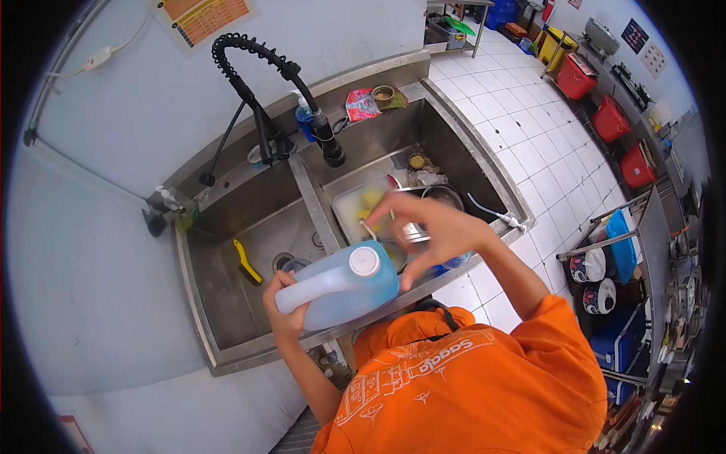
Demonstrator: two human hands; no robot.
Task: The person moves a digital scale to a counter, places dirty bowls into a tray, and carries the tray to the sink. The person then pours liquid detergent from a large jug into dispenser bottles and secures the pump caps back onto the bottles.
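My left hand [286, 309] is wrapped around the handle of a large plastic jug [340, 291] with blue liquid inside. A white cap [364, 261] sits on the jug's mouth. The jug is tilted over the front edge of the sink. My right hand [442, 221] is raised just right of the cap, slightly blurred, with thumb and fingers apart and nothing visible in it. Below it, the right basin [363, 170] holds a pale tub [346, 204] with yellow items and some metal pans, partly hidden by the hand.
A yellow-handled brush [246, 262] lies in the left basin [227, 303]. The black spring faucet [329, 140] rises at the back between the basins. A blue soap bottle [304, 121] and a red packet [361, 104] stand on the rear ledge. A white pump top [510, 220] rests on the right rim.
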